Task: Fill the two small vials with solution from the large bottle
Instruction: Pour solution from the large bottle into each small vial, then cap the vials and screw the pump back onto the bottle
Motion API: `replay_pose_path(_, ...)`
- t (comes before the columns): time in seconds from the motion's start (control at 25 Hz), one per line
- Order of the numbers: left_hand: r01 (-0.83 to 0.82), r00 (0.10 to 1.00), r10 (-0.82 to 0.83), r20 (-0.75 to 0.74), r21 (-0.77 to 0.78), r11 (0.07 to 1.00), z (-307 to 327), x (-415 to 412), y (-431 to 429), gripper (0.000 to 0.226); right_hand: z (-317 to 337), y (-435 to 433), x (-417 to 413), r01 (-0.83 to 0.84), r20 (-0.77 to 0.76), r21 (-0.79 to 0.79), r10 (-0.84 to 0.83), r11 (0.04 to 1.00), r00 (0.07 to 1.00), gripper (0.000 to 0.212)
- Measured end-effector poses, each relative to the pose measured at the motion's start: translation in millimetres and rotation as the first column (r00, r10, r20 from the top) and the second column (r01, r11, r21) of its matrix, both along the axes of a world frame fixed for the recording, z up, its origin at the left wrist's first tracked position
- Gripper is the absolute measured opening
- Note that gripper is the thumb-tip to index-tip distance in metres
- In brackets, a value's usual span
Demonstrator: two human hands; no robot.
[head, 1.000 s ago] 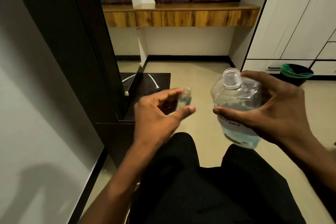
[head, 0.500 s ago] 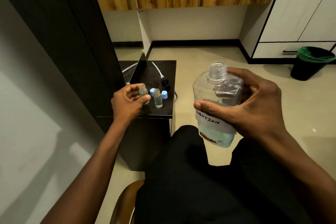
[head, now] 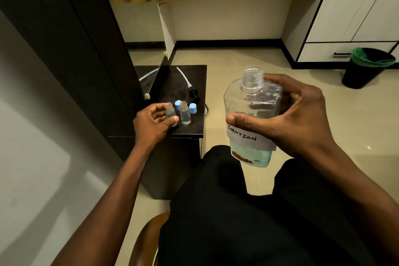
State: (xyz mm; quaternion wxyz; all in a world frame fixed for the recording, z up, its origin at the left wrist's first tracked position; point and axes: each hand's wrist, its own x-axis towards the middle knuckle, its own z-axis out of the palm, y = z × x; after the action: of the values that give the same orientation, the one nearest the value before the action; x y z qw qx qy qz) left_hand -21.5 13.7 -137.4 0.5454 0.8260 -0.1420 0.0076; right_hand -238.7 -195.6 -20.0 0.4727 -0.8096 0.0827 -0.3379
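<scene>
Your right hand (head: pixel 295 114) is wrapped firmly around the large clear plastic bottle labelled SOLUTION (head: pixel 252 119), held uncapped and upright above your lap with pale blue liquid low in it, and both small clear glass vials appear to hold liquid already, so the filling looks done or nearly so. Your left hand (head: pixel 153 121) pinches the left vial (head: pixel 170 112) at the small black side table (head: pixel 194 75), thumb and fingers closed on it, just beside the right vial (head: pixel 185 113) standing free. Behind them lie two light blue caps (head: pixel 193 108), still off, and a black pump head with white tube (head: pixel 190 88); nothing blocks your reach.
</scene>
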Motion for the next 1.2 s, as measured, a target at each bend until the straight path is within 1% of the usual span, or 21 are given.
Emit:
replay_pose_path(0.16, 0.020, 1.000, -0.020, -0.011, 0.017, 1.000, 0.9, 1.9, 1.7, 0.054, 3.4, 0.1, 2.8, -0.055, 0.002, 0.064, 0.055, 0.996, 0.999, 0.075)
replay_pose_path(0.28, 0.028, 1.000, -0.027, -0.010, 0.055, 0.998, 10.0, -1.6, 5.9, 0.064, 14.0, -5.9, 7.4, -0.136, -0.029, 0.110, 0.139, 0.985, 0.990, 0.075)
replay_pose_path(0.32, 0.022, 0.999, -0.025, 0.033, 0.090, 0.996, 17.4, -5.4, 6.8, 0.067, 19.7, -9.7, 9.8, -0.170, -0.053, 0.104, 0.176, 0.980, 0.983, 0.073)
replay_pose_path(0.4, 0.003, 0.979, -0.042, 0.201, 0.191, 0.982, 46.5, -18.1, 7.7, 0.068, 34.3, -18.4, 17.9, -0.236, -0.115, 0.099, 0.247, 0.967, 0.962, 0.071)
replay_pose_path(0.44, 0.012, 0.957, -0.070, 0.281, 0.202, 0.979, 67.6, -25.2, 7.8, 0.068, 42.8, -23.0, 24.4, -0.266, -0.142, 0.106, 0.279, 0.958, 0.950, 0.071)
replay_pose_path(0.48, 0.055, 0.942, -0.111, 0.317, 0.180, 0.982, 93.1, -31.8, 7.7, 0.068, 51.6, -27.3, 32.9, -0.292, -0.165, 0.110, 0.307, 0.950, 0.937, 0.072)
replay_pose_path(0.52, 0.133, 0.937, -0.166, 0.306, 0.126, 0.983, 121.6, -37.8, 7.4, 0.070, 60.6, -31.5, 44.1, -0.318, -0.187, 0.106, 0.333, 0.942, 0.924, 0.075)
replay_pose_path(0.6, 0.332, 0.916, -0.335, 0.222, 0.055, 0.942, 173.9, -41.3, 2.9, 0.080, 78.7, -38.9, 72.3, -0.372, -0.220, 0.088, 0.382, 0.924, 0.897, 0.079)
replay_pose_path(0.68, 0.468, 0.869, -0.474, 0.142, 0.074, 0.881, 211.7, -36.4, -10.0, 0.095, 96.0, -42.5, 103.5, -0.440, -0.244, 0.064, 0.442, 0.896, 0.863, 0.076)
replay_pose_path(0.76, 0.516, 0.841, -0.524, 0.131, 0.093, 0.851, 230.7, -25.1, -25.4, 0.098, 108.6, -43.3, 134.1, -0.498, -0.268, 0.046, 0.491, 0.866, 0.829, 0.073)
replay_pose_path(0.84, 0.445, 0.858, -0.469, 0.212, 0.150, 0.883, 234.2, -5.9, -34.9, 0.094, 114.2, -45.7, 164.1, -0.544, -0.286, 0.058, 0.536, 0.837, 0.795, 0.072)
replay_pose_path(0.92, 0.291, 0.884, -0.342, 0.318, 0.196, 0.936, 226.7, 12.9, -38.1, 0.097, 112.1, -48.4, 190.8, -0.591, -0.304, 0.039, 0.572, 0.806, 0.761, 0.069)
replay_pose_path(0.96, 0.201, 0.895, -0.261, 0.362, 0.195, 0.960, 219.8, 21.6, -38.8, 0.097, 109.8, -50.0, 204.0, -0.610, -0.323, 0.033, 0.586, 0.792, 0.743, 0.068)
replay_pose_path(1.08, -0.019, 0.884, -0.058, 0.465, 0.160, 0.987, 198.8, 36.2, -47.3, 0.086, 98.1, -52.0, 239.1, -0.637, -0.358, 0.123, 0.633, 0.761, 0.687, 0.072)
replay_pose_path(1.2, -0.160, 0.843, 0.091, 0.530, 0.086, 0.983, 181.0, 40.5, -57.5, 0.074, 83.2, -51.3, 267.6, -0.650, -0.322, 0.225, 0.685, 0.726, 0.654, 0.076)
